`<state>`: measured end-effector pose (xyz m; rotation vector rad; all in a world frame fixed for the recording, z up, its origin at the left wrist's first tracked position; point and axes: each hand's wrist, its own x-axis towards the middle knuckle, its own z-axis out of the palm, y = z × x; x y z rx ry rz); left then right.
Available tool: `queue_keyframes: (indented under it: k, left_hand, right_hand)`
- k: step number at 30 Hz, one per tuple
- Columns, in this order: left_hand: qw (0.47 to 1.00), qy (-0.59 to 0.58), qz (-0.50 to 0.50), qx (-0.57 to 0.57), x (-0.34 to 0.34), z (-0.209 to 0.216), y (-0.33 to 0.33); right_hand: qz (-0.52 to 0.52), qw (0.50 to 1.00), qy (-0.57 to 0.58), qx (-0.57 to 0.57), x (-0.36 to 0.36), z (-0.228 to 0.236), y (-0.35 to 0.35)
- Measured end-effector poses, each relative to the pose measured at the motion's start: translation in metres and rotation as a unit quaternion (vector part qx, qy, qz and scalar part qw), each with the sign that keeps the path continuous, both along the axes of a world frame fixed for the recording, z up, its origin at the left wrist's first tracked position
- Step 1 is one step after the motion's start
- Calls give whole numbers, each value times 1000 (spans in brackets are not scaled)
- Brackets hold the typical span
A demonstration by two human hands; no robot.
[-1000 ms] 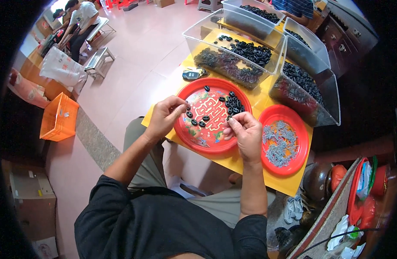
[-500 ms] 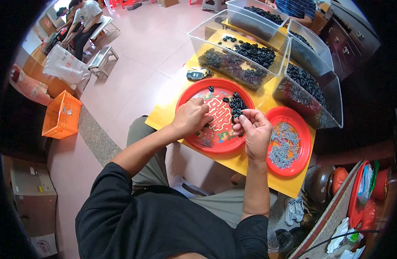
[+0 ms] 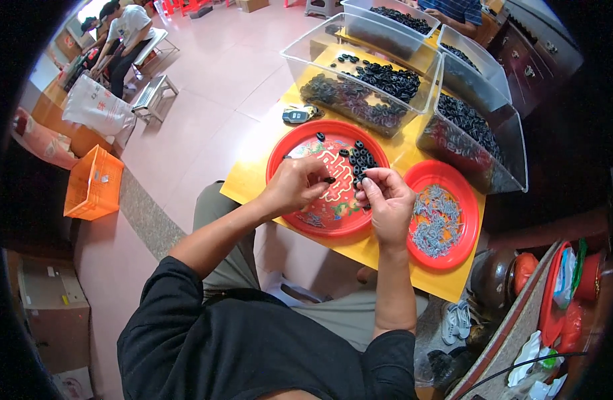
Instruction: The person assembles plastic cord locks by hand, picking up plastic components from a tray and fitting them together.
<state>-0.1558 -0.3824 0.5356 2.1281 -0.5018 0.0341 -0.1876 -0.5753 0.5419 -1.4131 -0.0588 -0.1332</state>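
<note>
A large red round tray (image 3: 326, 233) with a gold and coloured pattern lies before me on a yellow board. My left hand (image 3: 294, 187) is over its left half, thumb and fingers pinching a small black oval piece (image 3: 329, 180). At the tray's right side my right hand (image 3: 390, 203) has thumb and forefinger pressed together; what they hold, if anything, is too small to make out. Just beyond its fingertips sits a pile of black oval pieces (image 3: 364, 159) with holes. A smaller red tray (image 3: 470, 217) to the right holds many small grey pin-like pieces (image 3: 434, 235).
Clear plastic bins (image 3: 294, 52) of black pieces stand behind the trays. A dark key-fob-like object (image 3: 296, 116) lies near the large tray. An orange crate (image 3: 93, 190) and a metal step stool (image 3: 153, 97) are on the floor at left. Other people sit farther off.
My left hand has turned so its fingertips point right, and a black piece now shows between them. The right hand stays pinched in nearly the same place. The view has shifted slightly.
</note>
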Motion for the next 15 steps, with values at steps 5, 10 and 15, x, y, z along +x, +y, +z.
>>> queue_keyframes:
  k: [5, 10, 15]
  left_hand:
    - [992, 87, -74, -46, -14, 7, -6]
    - [980, 133, -68, -129, -17, 8, -9]
    - [928, 234, -65, -282, -15, -1, -10]
  right_hand:
    - [16, 984, -158, -74, -5, -2, 13]
    - [20, 983, -161, -83, -7, -2, 20]
    - [1, 999, -29, -31, -8, -5, 15]
